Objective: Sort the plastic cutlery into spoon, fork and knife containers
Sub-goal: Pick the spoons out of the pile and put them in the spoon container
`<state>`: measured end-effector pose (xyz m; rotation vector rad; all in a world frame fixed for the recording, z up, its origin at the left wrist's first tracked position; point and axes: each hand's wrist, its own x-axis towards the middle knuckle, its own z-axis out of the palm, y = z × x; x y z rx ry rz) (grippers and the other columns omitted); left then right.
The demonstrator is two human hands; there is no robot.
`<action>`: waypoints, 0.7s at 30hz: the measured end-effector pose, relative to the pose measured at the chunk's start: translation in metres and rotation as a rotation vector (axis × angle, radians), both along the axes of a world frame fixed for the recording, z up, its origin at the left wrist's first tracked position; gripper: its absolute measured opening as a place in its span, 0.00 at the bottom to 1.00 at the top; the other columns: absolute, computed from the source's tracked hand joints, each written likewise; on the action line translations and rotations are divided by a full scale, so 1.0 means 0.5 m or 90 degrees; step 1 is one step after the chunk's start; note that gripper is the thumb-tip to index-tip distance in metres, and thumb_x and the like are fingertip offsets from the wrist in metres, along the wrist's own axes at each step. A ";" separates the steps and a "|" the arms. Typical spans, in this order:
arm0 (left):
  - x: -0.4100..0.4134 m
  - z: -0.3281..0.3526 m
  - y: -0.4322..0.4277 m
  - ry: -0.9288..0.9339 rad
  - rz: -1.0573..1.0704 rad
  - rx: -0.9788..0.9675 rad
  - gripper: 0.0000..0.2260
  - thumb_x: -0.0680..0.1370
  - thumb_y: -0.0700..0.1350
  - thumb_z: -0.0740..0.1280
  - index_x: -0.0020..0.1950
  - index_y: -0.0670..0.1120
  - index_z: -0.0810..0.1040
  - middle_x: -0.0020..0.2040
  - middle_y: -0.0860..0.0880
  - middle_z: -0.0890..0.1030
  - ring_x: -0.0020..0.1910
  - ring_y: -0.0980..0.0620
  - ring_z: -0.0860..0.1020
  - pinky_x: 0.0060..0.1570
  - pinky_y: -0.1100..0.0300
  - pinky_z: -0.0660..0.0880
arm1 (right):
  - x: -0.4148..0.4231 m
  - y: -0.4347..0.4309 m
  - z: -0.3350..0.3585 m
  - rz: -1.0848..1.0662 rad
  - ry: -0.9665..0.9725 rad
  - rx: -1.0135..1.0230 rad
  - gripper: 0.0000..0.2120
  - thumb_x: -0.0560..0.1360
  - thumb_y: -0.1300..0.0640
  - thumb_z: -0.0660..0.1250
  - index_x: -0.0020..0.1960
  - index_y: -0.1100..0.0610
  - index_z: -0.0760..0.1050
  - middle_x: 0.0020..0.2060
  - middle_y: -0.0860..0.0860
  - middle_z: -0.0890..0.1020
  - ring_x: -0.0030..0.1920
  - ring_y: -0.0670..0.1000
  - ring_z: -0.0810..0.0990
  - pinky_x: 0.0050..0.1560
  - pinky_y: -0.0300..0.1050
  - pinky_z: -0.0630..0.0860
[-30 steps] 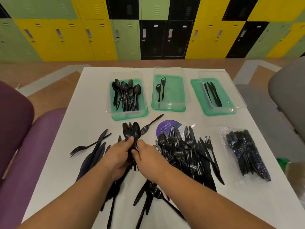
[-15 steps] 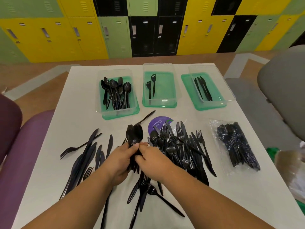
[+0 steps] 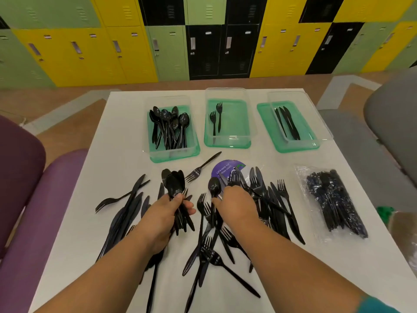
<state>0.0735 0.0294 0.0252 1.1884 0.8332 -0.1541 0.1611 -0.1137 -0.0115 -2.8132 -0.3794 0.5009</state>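
Black plastic spoons are being sorted on a white table (image 3: 121, 123). A bundle of spoons (image 3: 173, 184) is being gripped by the left hand (image 3: 162, 213). The fingers are curled tight round the handles, and the bowls are being held fanned away from the person, on the near side of the spoon container (image 3: 174, 153).

A single spoon (image 3: 214, 187) is being pinched at its handle by the right hand (image 3: 237, 206) (thumb on the near side, fingers curled behind). Its bowl is being pointed away, at the left edge of the mixed pile (image 3: 270, 199) of forks and knives. That pile is being partly covered by the right hand and is lying over a purple sticker (image 3: 224, 169).

A loose fork (image 3: 200, 169) is lying between the bundle and the sticker. Long knives (image 3: 126, 213) are lying in a row left of the left hand.

Along the far edge, three clear green-bottomed containers are standing side by side. Many spoons are being held in the spoon container at left, two forks in the fork container (image 3: 228, 144) in the middle, and a few knives in the knife container (image 3: 293, 147) at right. A clear bag of cutlery (image 3: 334, 199) is lying near the right edge.
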 end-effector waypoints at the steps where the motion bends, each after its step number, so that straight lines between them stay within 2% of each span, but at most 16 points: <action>1: -0.004 0.000 0.003 0.002 -0.004 0.006 0.08 0.83 0.43 0.57 0.53 0.41 0.73 0.42 0.44 0.80 0.47 0.44 0.80 0.64 0.45 0.71 | -0.001 0.004 0.001 -0.004 -0.005 -0.005 0.19 0.78 0.44 0.61 0.52 0.60 0.77 0.49 0.56 0.80 0.50 0.57 0.80 0.43 0.46 0.72; 5: -0.010 -0.007 0.015 0.014 -0.008 0.014 0.09 0.82 0.44 0.58 0.54 0.41 0.74 0.41 0.45 0.81 0.48 0.45 0.81 0.65 0.43 0.70 | 0.001 0.016 0.007 -0.010 -0.025 -0.045 0.24 0.76 0.38 0.60 0.50 0.59 0.77 0.45 0.54 0.81 0.43 0.55 0.79 0.39 0.44 0.70; 7: -0.008 -0.011 0.017 0.015 -0.004 0.010 0.09 0.82 0.44 0.58 0.54 0.41 0.74 0.40 0.45 0.81 0.47 0.45 0.81 0.66 0.43 0.70 | 0.005 0.024 0.009 0.001 -0.039 -0.052 0.24 0.76 0.37 0.61 0.50 0.58 0.78 0.45 0.53 0.81 0.44 0.55 0.80 0.39 0.44 0.70; 9: -0.008 -0.015 0.018 0.018 -0.003 0.008 0.08 0.82 0.44 0.58 0.54 0.41 0.74 0.40 0.46 0.81 0.47 0.45 0.81 0.66 0.43 0.69 | 0.006 0.033 0.010 0.022 -0.044 -0.057 0.21 0.76 0.39 0.62 0.50 0.58 0.78 0.46 0.54 0.81 0.46 0.55 0.81 0.39 0.44 0.70; 15: -0.011 -0.016 0.026 0.033 0.004 -0.002 0.08 0.82 0.44 0.58 0.53 0.42 0.75 0.39 0.45 0.80 0.45 0.46 0.81 0.66 0.44 0.70 | 0.012 0.047 0.013 0.025 0.012 -0.071 0.10 0.76 0.54 0.62 0.50 0.59 0.78 0.48 0.55 0.82 0.47 0.56 0.81 0.41 0.45 0.73; 21: -0.012 -0.018 0.027 0.038 -0.012 0.009 0.10 0.82 0.44 0.58 0.57 0.40 0.74 0.39 0.45 0.78 0.42 0.47 0.80 0.66 0.45 0.70 | 0.014 0.043 0.013 -0.025 0.072 -0.053 0.09 0.74 0.54 0.64 0.46 0.59 0.78 0.38 0.53 0.76 0.38 0.54 0.76 0.38 0.42 0.73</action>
